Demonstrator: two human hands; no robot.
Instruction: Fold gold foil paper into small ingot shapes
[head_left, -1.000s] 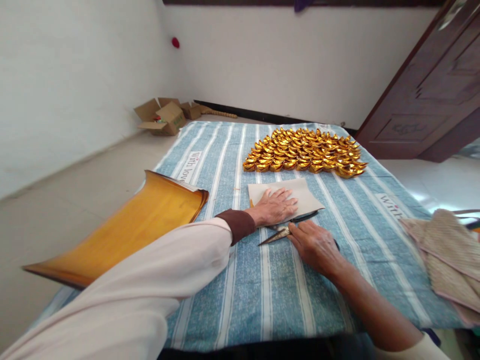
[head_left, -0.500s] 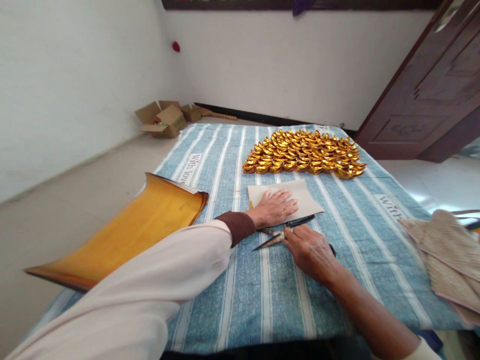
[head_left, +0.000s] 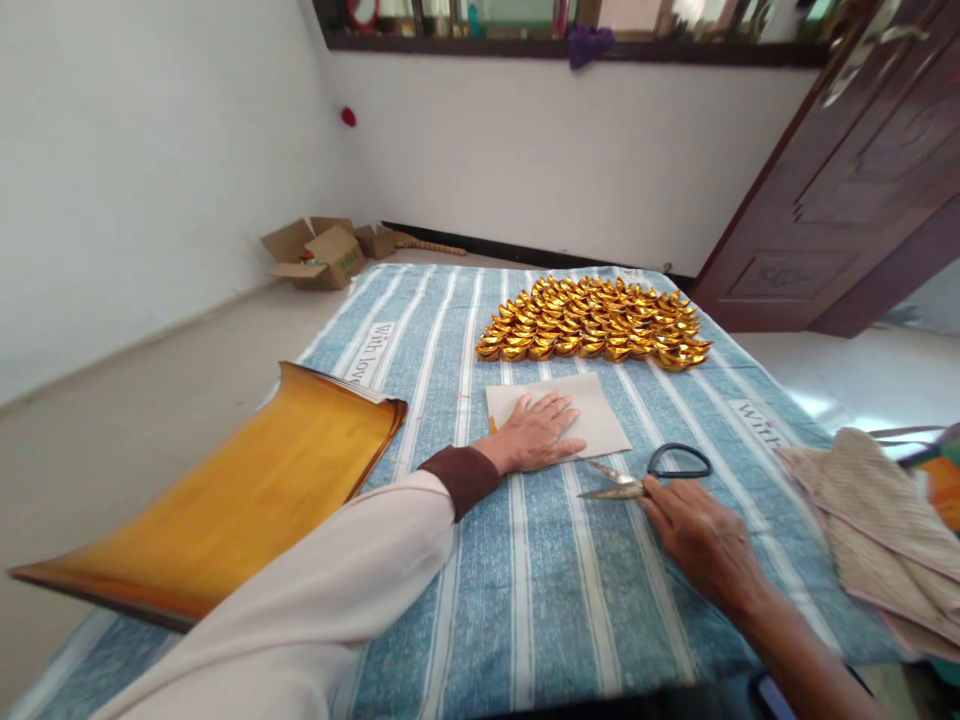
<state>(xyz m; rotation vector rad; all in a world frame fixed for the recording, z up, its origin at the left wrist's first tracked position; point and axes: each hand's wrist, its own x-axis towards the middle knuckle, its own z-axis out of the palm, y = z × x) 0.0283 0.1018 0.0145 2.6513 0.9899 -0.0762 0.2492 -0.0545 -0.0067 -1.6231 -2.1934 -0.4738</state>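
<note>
I see a pale paper sheet [head_left: 592,415] lying flat on the striped cloth, and just to its right black-handled scissors [head_left: 646,472] lying flat, blades parted, tips pointing left

My left hand [head_left: 534,432] lies flat over the near-left part of the white sheet [head_left: 592,420]; that part hidden. My right hand [head_left: 694,535] covers the near handle loop of the scissors [head_left: 645,474]. Yellow paper stack [head_left: 217,500]: its left tip runs close to the picture's edge. Folded cloth [head_left: 877,520] cut off at right. Cloth lettering [head_left: 373,350] only partly readable. Gold ingots [head_left: 592,322] too small to count.
</note>
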